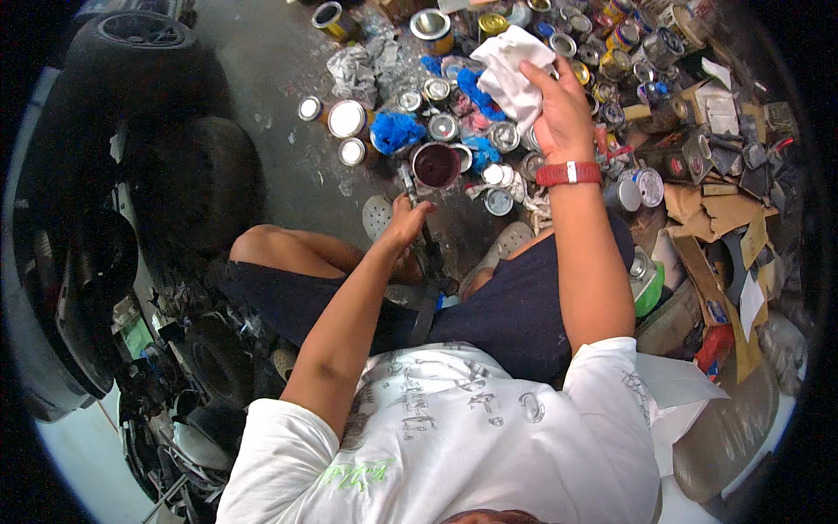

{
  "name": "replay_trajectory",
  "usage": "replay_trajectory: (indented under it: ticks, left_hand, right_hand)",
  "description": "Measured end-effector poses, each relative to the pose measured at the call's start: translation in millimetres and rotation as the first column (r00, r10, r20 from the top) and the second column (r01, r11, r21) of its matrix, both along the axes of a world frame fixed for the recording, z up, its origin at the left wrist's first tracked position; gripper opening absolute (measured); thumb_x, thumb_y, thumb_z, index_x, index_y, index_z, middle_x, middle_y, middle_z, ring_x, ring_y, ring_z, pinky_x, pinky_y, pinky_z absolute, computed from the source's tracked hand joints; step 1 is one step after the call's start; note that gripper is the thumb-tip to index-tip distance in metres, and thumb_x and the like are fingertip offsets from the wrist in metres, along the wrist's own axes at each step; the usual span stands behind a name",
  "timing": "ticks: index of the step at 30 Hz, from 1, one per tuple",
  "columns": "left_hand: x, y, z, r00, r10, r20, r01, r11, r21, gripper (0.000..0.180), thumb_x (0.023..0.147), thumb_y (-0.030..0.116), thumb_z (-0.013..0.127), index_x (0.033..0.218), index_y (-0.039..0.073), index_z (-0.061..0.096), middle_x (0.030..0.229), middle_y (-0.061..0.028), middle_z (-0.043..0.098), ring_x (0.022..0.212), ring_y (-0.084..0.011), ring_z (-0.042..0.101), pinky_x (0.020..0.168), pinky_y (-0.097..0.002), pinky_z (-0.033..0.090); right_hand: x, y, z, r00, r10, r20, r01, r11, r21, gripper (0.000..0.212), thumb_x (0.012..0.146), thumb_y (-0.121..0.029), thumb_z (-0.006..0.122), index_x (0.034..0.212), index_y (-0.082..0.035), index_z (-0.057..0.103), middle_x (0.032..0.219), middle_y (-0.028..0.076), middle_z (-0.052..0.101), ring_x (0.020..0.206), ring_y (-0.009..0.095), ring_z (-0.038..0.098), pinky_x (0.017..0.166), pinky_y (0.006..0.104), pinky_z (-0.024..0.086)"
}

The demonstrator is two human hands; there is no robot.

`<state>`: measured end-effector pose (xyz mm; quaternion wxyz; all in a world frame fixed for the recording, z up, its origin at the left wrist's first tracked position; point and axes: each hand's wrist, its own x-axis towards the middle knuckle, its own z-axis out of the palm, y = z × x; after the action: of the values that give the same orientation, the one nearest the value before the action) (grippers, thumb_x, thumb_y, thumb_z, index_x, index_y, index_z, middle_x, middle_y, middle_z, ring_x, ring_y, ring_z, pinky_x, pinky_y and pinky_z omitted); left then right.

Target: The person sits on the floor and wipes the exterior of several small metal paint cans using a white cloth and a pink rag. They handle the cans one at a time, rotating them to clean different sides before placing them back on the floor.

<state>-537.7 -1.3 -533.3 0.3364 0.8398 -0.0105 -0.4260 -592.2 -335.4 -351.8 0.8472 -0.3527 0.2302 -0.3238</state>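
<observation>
My right hand (pixel 563 113) is raised over the crowd of cans, its fingers closed on a crumpled white cloth (pixel 515 74). A red band with a white piece circles that wrist. Lower and to the left, my left hand (pixel 408 220) grips a slim silver metal tool (pixel 408 180); its exact kind is hard to make out. The tool's upper end is beside an open can of dark red paint (pixel 435 166). Next to this can lie a bunched blue cloth (pixel 397 133) and a closed round tin (pixel 443 127).
Several paint cans (pixel 432 31) crowd the floor ahead and to the right. Grey crumpled cloth (pixel 353 74) lies beyond. Torn cardboard (pixel 698 210) and scraps pile up at right. A large tyre (pixel 144 61) and dark car parts stand at left. My shoe (pixel 377 217) is near the cans.
</observation>
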Motion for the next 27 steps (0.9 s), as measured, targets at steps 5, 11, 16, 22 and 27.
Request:
replay_trajectory:
  ticks: [5, 11, 16, 22, 27]
  left_hand:
    - [41, -41, 115, 1.0, 0.005, 0.002, -0.004, 0.933, -0.361, 0.059, 0.102, 0.041, 0.068, 0.146, 0.007, 0.048, 0.139, -0.0124, 0.062, 0.119, -0.0244, 0.064, 0.099, -0.039, 0.049]
    - [63, -70, 155, 0.954, -0.034, 0.298, 0.192, 0.832, -0.52, 0.049, 0.11, 0.046, 0.059, 0.136, 0.006, 0.047, 0.125, -0.0111, 0.051, 0.106, -0.0256, 0.057, 0.101, -0.0406, 0.045]
    - [47, -68, 180, 0.777, -0.115, 0.619, 0.48, 0.745, -0.464, 0.05, 0.108, 0.035, 0.059, 0.137, -0.002, 0.041, 0.132, -0.0241, 0.043, 0.13, -0.0391, 0.043, 0.116, -0.0442, 0.033]
    - [20, -67, 177, 0.84, -0.058, 0.54, 0.389, 0.758, -0.523, 0.04, 0.101, 0.014, 0.06, 0.133, -0.002, 0.042, 0.138, -0.0257, 0.043, 0.132, -0.0436, 0.047, 0.117, -0.0459, 0.036]
    - [18, -69, 149, 0.703, 0.007, 0.711, 0.485, 0.726, -0.487, 0.033, 0.101, 0.013, 0.062, 0.125, 0.001, 0.042, 0.136, -0.0265, 0.046, 0.119, -0.0518, 0.054, 0.1, -0.052, 0.047]
  right_hand:
    - [-21, 19, 36, 0.957, -0.277, -0.091, 0.2, 0.851, -0.485, 0.033, 0.099, 0.001, 0.068, 0.131, -0.005, 0.062, 0.122, 0.011, 0.071, 0.109, 0.021, 0.069, 0.094, 0.0361, 0.057]
    - [-64, 83, 139, 0.857, -0.509, 0.078, 0.151, 0.105, -0.983, 0.034, 0.088, 0.006, 0.067, 0.119, -0.006, 0.074, 0.129, 0.013, 0.067, 0.12, 0.031, 0.065, 0.103, 0.0419, 0.053]
    - [-64, 111, 163, 0.936, -0.316, -0.155, -0.249, -0.283, -0.926, 0.048, 0.089, -0.008, 0.072, 0.136, -0.006, 0.066, 0.138, 0.012, 0.063, 0.124, 0.032, 0.062, 0.102, 0.045, 0.052]
    - [-68, 113, 147, 0.767, -0.4, -0.502, -0.641, -0.527, -0.558, 0.064, 0.083, -0.03, 0.086, 0.134, -0.001, 0.063, 0.144, 0.012, 0.06, 0.13, 0.031, 0.06, 0.098, 0.0412, 0.055]
    - [-34, 101, 125, 0.307, -0.525, -0.793, -0.884, -0.467, -0.033, 0.065, 0.074, -0.052, 0.089, 0.109, 0.0, 0.074, 0.121, 0.017, 0.073, 0.112, 0.031, 0.072, 0.09, 0.0414, 0.06]
